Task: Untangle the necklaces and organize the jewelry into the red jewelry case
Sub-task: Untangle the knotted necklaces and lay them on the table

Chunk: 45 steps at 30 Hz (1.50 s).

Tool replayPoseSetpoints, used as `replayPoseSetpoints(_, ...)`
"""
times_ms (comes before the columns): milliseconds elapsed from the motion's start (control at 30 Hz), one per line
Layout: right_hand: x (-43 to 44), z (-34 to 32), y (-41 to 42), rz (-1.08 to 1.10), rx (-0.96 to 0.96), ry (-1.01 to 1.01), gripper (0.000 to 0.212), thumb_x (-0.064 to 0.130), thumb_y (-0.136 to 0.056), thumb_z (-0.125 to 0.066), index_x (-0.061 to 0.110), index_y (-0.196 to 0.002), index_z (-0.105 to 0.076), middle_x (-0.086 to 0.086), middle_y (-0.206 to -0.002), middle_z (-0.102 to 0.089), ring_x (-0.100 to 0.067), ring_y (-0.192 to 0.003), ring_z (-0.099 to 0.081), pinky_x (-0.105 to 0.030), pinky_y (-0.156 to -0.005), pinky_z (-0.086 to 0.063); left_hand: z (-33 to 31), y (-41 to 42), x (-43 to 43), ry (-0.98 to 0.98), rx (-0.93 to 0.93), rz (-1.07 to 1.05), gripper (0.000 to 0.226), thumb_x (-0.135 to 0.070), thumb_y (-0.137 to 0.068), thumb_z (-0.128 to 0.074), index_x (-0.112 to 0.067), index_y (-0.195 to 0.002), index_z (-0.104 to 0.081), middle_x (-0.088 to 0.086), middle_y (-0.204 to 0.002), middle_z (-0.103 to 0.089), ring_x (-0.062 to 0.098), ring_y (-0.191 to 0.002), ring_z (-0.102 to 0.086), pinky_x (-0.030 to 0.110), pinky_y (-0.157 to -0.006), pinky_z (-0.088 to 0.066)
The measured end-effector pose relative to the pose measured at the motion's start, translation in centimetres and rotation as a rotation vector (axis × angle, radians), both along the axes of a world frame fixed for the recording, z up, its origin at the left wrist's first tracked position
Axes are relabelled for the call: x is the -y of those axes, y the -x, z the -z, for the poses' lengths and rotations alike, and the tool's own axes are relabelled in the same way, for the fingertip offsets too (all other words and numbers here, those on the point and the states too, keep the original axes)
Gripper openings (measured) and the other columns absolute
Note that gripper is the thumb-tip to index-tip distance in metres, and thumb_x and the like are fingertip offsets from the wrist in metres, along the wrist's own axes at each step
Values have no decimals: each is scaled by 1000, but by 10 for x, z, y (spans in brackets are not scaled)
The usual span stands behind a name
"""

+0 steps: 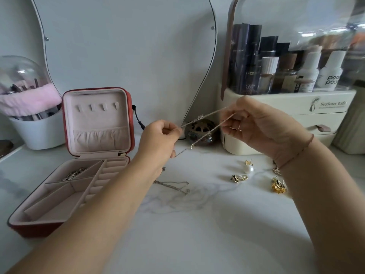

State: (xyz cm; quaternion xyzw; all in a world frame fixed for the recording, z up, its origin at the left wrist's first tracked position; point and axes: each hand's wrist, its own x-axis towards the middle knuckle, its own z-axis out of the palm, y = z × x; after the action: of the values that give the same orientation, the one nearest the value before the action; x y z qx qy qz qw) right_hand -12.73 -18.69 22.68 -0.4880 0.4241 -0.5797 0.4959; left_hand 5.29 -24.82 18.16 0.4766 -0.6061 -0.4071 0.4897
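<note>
I noted: one necklace [199, 118], stretched in air above the bench [197, 234], pinched on either side by left hand [160, 137] and right hand [254, 123]. Red jewelry case [39, 230] stood open at left; earrings [249, 168] lay right.

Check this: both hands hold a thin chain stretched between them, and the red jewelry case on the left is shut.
Wrong on the case: the head view shows the red jewelry case open, lid standing upright. The rest holds: left hand and right hand pinch a thin chain stretched between them.
</note>
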Motion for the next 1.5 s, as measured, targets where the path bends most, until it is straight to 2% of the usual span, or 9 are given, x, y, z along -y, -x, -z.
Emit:
replayPoseSetpoints(200, 0, 1, -3, -172, 181, -39, 32, 17, -73, -59, 21, -50, -37, 0, -51, -42, -13, -49, -38, -24, -51, -42, -8, 1, -9, -199, -119, 160, 8, -13, -100, -46, -11, -94, -51, 5, -77, -73, 9, -36, -33, 18, -35, -30)
replayPoseSetpoints(400, 1, 1, -3, -167, 211, -92, 31, 26, -77, -59, 20, -52, -40, 4, -43, -39, -8, -41, -30, -17, -40, -31, -15, 2, -12, -301, -216, 392, 27, -32, -99, -47, -13, -81, -54, 2, -62, -64, 5, -30, -21, 12, -33, -13)
replayPoseSetpoints(667, 4, 1, 0, -151, 400, -20, 30, 31, -84, -56, 19, -61, -42, 3, -51, -50, -4, -40, -34, -13, -37, -27, -12, 2, -24, -249, 60, 611, 24, -32, -68, -68, -12, -81, -67, -7, -63, -60, 5, -39, -19, 16, -37, -11)
replayPoseSetpoints(833, 8, 2, 5, -83, 509, -4, 33, 31, -84, -57, 20, -56, -45, 5, -49, -47, -4, -42, -32, -13, -38, -24, -14, 1, -22, -241, 23, 633, 31, -40, -69, -67, -10, -77, -68, 1, -71, -67, 8, -46, -32, 15, -45, -28)
replayPoseSetpoints(1000, 8, 2, 6, -24, 540, -10, 35, 31, -89, -55, 21, -59, -41, 6, -48, -46, -4, -42, -30, -13, -39, -22, -8, 1, -19, -213, 101, 627, 17, -14, -68, -76, -14, -84, -69, -3, -72, -66, 12, -65, -43, 14, -56, -40)
replayPoseSetpoints(1100, 9, 2, 6, -28, 523, -7, 35, 32, -90, -54, 21, -60, -41, 6, -48, -46, -4, -42, -31, -13, -40, -22, -7, 0, -19, -186, 115, 598, 6, -13, -78, -73, -16, -81, -69, -3, -71, -67, 9, -57, -41, 17, -62, -40)
replayPoseSetpoints(1300, 9, 5, 0, -60, 457, -18, 35, 33, -91, -53, 20, -62, -39, 5, -49, -46, -5, -42, -33, -13, -39, -24, -9, 3, -21, -150, 55, 540, 24, -33, -59, -74, -18, -78, -73, -5, -78, -62, 3, -50, -34, 12, -49, -29)
replayPoseSetpoints(1400, 9, 4, -1, -56, 453, -10, 35, 33, -92, -53, 20, -62, -39, 5, -49, -47, -5, -41, -33, -13, -40, -25, -10, 2, -21, -143, 90, 534, 24, -33, -66, -72, -16, -83, -72, -11, -51, -45, 4, -46, -28, 9, -44, -28)
replayPoseSetpoints(1500, 9, 3, -1, -47, 457, 14, 35, 34, -92, -51, 20, -63, -39, 5, -49, -47, -5, -42, -33, -13, -42, -23, -10, 1, -20, -144, 85, 531, 15, -29, -82, -67, -17, -85, -74, -7, -52, -29, 6, -46, -24, 11, -42, -24)
